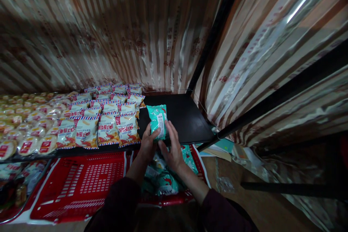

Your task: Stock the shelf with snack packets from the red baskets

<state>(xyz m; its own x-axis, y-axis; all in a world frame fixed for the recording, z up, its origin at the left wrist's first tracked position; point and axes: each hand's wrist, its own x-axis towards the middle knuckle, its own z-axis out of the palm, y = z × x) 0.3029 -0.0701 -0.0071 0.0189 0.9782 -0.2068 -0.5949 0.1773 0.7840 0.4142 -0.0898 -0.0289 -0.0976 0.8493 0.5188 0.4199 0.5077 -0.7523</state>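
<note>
A teal snack bag (157, 117) with a white label is held upright over the front of a black shelf (182, 116). My left hand (148, 145) is closed on its lower left side, the thumb across its front. My right hand (174, 148) lies along the bag's right edge with fingers stretched out and the thumb apart. Just left of the held bag stand rows of white snack bags (127, 128) with red lettering. Below my hands, more teal bags (167, 183) lie in a red basket (202, 168).
Round packaged cakes (28, 145) fill the shelf's left part. Another red basket (91, 177) sits below the shelf. A black post (209, 47) rises at the shelf's back right corner, before striped plastic sheeting (136, 32). Flat papers (217, 154) lie on the floor.
</note>
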